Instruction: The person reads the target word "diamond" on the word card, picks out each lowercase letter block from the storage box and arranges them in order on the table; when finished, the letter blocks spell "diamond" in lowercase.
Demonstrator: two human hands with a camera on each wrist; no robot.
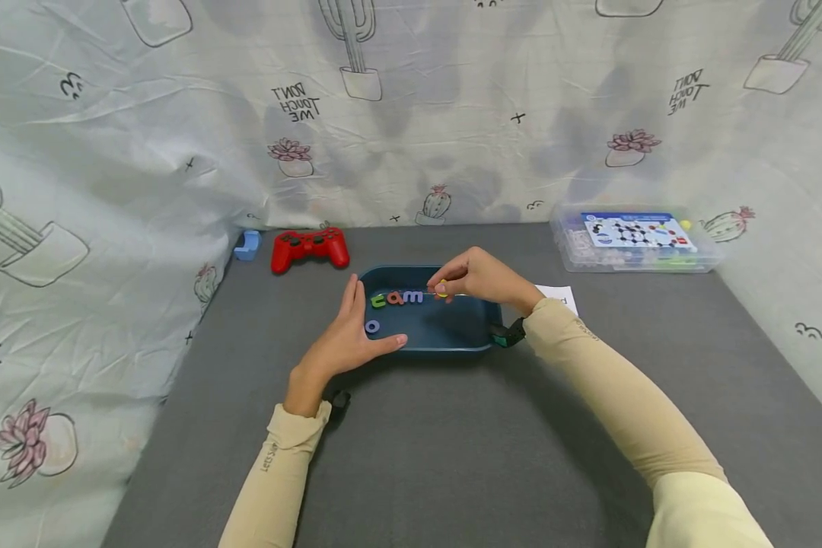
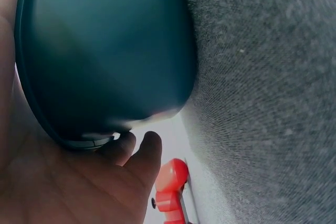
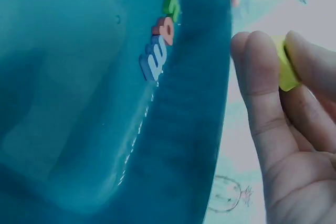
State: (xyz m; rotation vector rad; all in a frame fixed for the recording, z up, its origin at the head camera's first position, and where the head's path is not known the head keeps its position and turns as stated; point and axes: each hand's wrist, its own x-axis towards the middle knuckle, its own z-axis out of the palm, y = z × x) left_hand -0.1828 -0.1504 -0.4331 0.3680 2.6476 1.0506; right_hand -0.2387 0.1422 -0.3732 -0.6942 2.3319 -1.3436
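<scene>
A dark blue tray (image 1: 445,335) sits on the grey table. Inside it, a small green letter (image 1: 378,301), an orange "a" (image 1: 395,297) and a lavender "m" (image 1: 413,297) form a row near the far side. A lavender "o" (image 1: 372,326) lies apart, closer to the left end. My left hand (image 1: 345,339) rests against the tray's left end, fingers extended along it and thumb over the near rim. Above the far right part, my right hand (image 1: 479,278) pinches a small yellow piece (image 3: 287,69) between thumb and fingers; its full shape is hidden.
A red game controller (image 1: 310,249) and a light blue plastic piece (image 1: 248,245) lie at the back left. At the back right stands a clear plastic case (image 1: 637,262) with a printed label. White paper (image 1: 560,295) shows partly behind my right wrist. Patterned cloth (image 1: 397,152) hangs behind the table.
</scene>
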